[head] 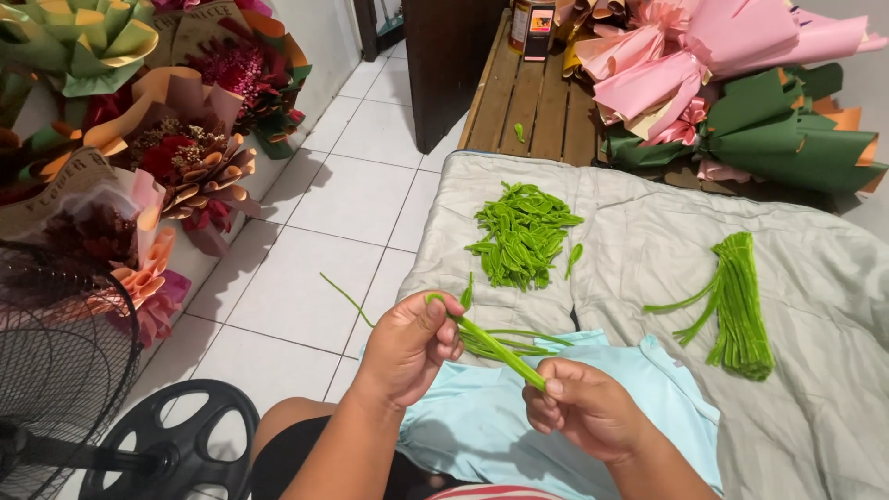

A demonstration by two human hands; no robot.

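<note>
Holding green stem (491,347) between us: left hand (407,347) pinches upper end, right hand (583,407) lower; axis diagonal, probably pipe cleaner.

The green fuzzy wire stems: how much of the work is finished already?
Done: a pile of bent green leaf-shaped pieces lies on the grey quilt. In hand: left hand and right hand hold one green stem. Left: a bundle of straight green stems.

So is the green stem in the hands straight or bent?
Mostly straight: the stem runs taut between the left hand and right hand, curling only at its upper tip.
</note>
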